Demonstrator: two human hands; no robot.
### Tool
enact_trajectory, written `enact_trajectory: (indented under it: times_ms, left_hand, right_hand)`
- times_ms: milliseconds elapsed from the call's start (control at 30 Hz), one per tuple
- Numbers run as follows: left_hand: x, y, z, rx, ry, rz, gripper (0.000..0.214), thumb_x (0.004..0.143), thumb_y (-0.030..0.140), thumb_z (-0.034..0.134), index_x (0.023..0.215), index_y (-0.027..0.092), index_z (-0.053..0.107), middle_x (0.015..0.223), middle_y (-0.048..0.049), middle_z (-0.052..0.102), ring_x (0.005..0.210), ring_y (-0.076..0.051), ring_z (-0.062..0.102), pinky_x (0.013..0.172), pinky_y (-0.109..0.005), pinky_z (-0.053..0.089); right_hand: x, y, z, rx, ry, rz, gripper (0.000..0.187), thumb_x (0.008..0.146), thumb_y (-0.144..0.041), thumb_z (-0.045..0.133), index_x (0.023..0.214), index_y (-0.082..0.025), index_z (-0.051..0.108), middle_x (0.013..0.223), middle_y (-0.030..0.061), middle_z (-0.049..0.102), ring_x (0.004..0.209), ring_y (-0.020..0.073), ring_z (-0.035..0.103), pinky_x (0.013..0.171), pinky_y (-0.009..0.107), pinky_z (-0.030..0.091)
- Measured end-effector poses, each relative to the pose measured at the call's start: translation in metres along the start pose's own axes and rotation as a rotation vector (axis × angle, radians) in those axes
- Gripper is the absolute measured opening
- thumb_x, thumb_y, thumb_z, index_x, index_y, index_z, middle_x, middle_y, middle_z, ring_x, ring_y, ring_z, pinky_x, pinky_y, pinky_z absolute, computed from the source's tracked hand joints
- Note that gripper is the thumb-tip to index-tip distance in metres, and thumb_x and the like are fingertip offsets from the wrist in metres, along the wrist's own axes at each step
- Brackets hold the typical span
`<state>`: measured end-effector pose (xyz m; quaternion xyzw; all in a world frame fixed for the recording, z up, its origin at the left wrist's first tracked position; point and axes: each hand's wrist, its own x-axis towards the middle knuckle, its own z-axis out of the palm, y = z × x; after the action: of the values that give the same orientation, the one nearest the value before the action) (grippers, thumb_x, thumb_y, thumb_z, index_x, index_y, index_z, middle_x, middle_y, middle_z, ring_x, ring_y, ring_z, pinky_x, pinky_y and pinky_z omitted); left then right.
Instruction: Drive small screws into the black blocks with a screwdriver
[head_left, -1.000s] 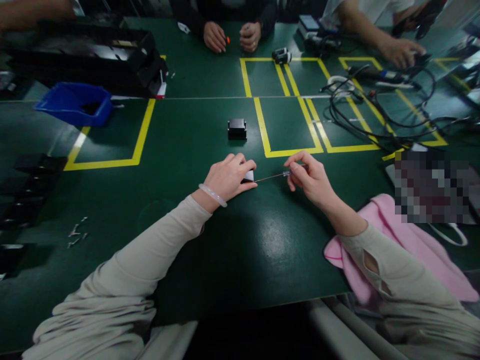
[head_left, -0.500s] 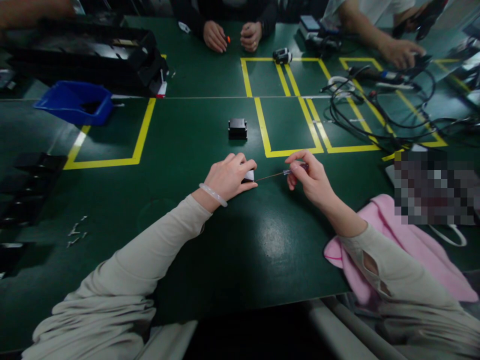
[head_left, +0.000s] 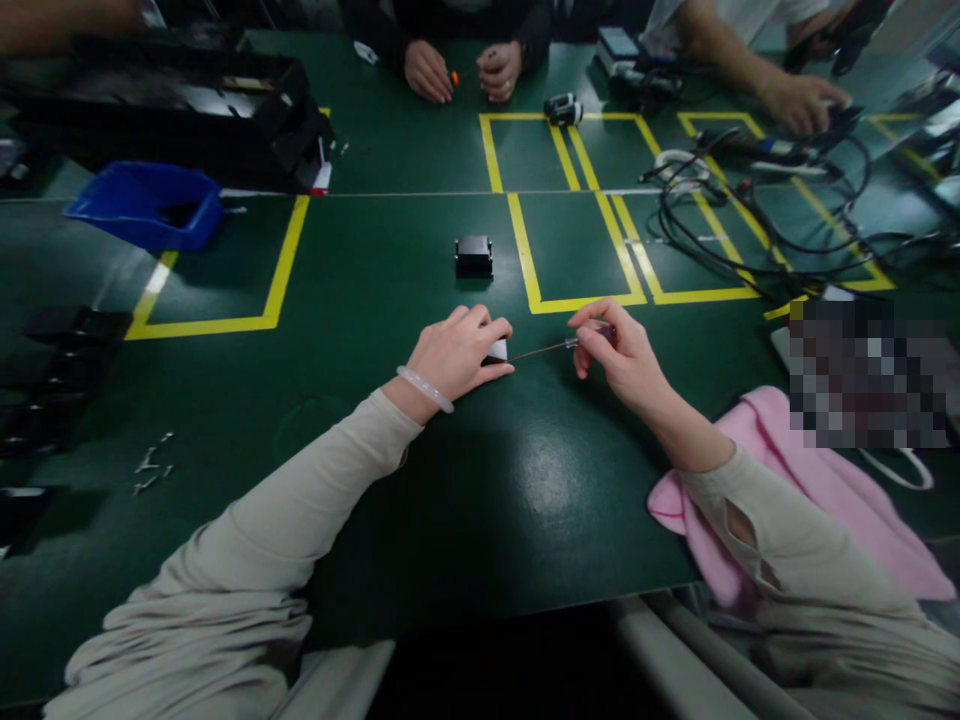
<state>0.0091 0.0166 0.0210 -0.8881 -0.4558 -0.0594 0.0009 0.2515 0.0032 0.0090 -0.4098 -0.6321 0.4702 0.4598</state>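
Note:
My left hand point(head_left: 459, 350) is closed around a small black block with a pale face point(head_left: 496, 351), holding it down on the green table. Most of that block is hidden under the fingers. Between the thumb and fingers of my right hand point(head_left: 619, 350) is the handle of a screwdriver point(head_left: 541, 350). Its thin shaft points left, and the tip meets the right side of the block near my left thumb. Beyond my hands a black rectangular part point(head_left: 474, 256) stands by itself.
Loose screws point(head_left: 152, 464) lie at left, near black parts point(head_left: 56, 375). Farther back are a blue bin point(head_left: 150, 205) and a long black housing point(head_left: 187, 125). Cables point(head_left: 750, 240) and a pink cloth point(head_left: 802, 490) are at right. Across the table rest a co-worker's hands point(head_left: 427, 72).
My hands, the block and the screwdriver keep almost the same place. Across the table, the co-worker's hands have shifted slightly.

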Motion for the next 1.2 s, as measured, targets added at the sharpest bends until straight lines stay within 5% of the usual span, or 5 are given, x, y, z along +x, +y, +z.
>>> enact_trajectory:
  times_ms: [200, 400, 600, 833, 1200]
  left_hand:
    - [-0.0003, 0.0003, -0.0008, -0.002, -0.009, -0.006, 0.038, 0.09, 0.052, 0.066, 0.115, 0.024, 0.06, 0.109, -0.0051, 0.06, 0.1, -0.022, 0.056, 0.063, -0.029, 0.04]
    - [-0.0004, 0.0004, -0.0013, 0.003, -0.016, -0.005, 0.039, 0.09, 0.052, 0.066, 0.117, 0.025, 0.059, 0.11, -0.0053, 0.06, 0.101, -0.022, 0.056, 0.064, -0.029, 0.04]
    - [-0.0011, -0.0004, -0.0018, -0.013, -0.021, -0.003, 0.038, 0.091, 0.053, 0.064, 0.116, 0.024, 0.059, 0.11, -0.006, 0.06, 0.102, -0.022, 0.055, 0.065, -0.028, 0.041]
    - [-0.0003, -0.0002, -0.0026, -0.022, -0.037, -0.011, 0.038, 0.091, 0.052, 0.064, 0.117, 0.024, 0.06, 0.111, -0.0061, 0.06, 0.102, -0.022, 0.054, 0.066, -0.029, 0.041]
    - [-0.0008, -0.0003, -0.002, -0.012, -0.022, -0.004, 0.038, 0.09, 0.052, 0.065, 0.116, 0.025, 0.06, 0.11, -0.0052, 0.06, 0.1, -0.022, 0.055, 0.064, -0.029, 0.04]
  right_hand:
    - [0.0003, -0.0005, 0.0014, -0.027, 0.013, 0.03, 0.026, 0.097, -0.044, 0.059, 0.087, -0.02, 0.058, 0.045, -0.0113, 0.04, 0.037, 0.0072, 0.048, 0.04, 0.023, 0.032]
    - [-0.0004, 0.0004, 0.0005, -0.002, 0.002, 0.005, 0.022, 0.092, -0.041, 0.066, 0.098, -0.022, 0.056, 0.055, -0.009, 0.054, 0.046, 0.0086, 0.054, 0.048, 0.025, 0.042]
    - [-0.0001, -0.0019, 0.002, -0.024, 0.022, 0.041, 0.025, 0.095, -0.045, 0.061, 0.088, -0.021, 0.058, 0.045, -0.0116, 0.039, 0.038, 0.0079, 0.047, 0.041, 0.025, 0.034]
    - [0.0001, -0.0024, 0.0016, 0.011, -0.004, 0.031, 0.024, 0.09, -0.042, 0.068, 0.095, -0.022, 0.056, 0.053, -0.0094, 0.052, 0.044, 0.0091, 0.053, 0.047, 0.025, 0.041]
    - [0.0008, -0.0015, 0.0031, 0.026, 0.025, 0.049, 0.031, 0.088, -0.049, 0.071, 0.089, -0.025, 0.05, 0.052, -0.0106, 0.048, 0.039, 0.0092, 0.05, 0.039, 0.025, 0.036]
